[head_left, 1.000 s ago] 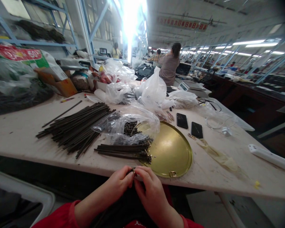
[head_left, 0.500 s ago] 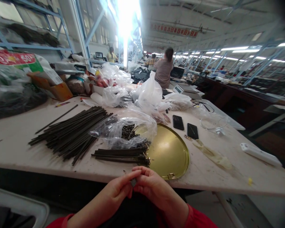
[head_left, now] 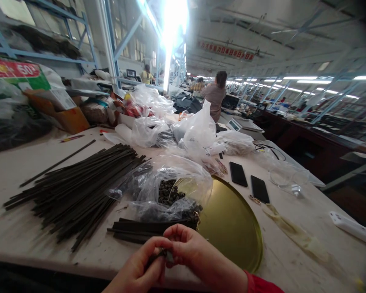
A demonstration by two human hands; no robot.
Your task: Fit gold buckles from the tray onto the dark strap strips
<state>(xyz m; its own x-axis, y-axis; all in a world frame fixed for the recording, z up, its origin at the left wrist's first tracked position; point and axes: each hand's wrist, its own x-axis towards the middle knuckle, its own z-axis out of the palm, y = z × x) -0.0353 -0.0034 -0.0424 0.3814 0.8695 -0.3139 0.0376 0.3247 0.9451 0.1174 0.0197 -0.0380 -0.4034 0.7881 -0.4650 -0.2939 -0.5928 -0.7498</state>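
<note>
My left hand [head_left: 142, 264] is closed around a small dark piece [head_left: 158, 254], possibly the end of a strap; most of it is hidden. My right hand [head_left: 190, 250] meets it there, thumb and fingers pinched together at a small greyish bit whose kind I cannot make out. Just beyond my hands lies a bundle of dark straps [head_left: 134, 228] with metal buckles [head_left: 197, 217] at the right end. Behind these, a clear plastic bag [head_left: 146, 207] lies open, with many small dark loops [head_left: 167, 191] inside. A round gold tray [head_left: 232, 219] sits to the right.
A large pile of dark strips [head_left: 79, 183] fans over the table's left side. Two black phones [head_left: 238, 174] lie right of the tray, beside a yellowish strip [head_left: 295, 234] and a white device [head_left: 352, 228]. White plastic bags [head_left: 198, 126] and a scale [head_left: 245, 127] stand behind. A person [head_left: 215, 97] is further back.
My view has moved closer to the table. My hands have shifted over its front edge, and a dark piece now shows in my left hand. The buckle at the tray's front rim is no longer visible.
</note>
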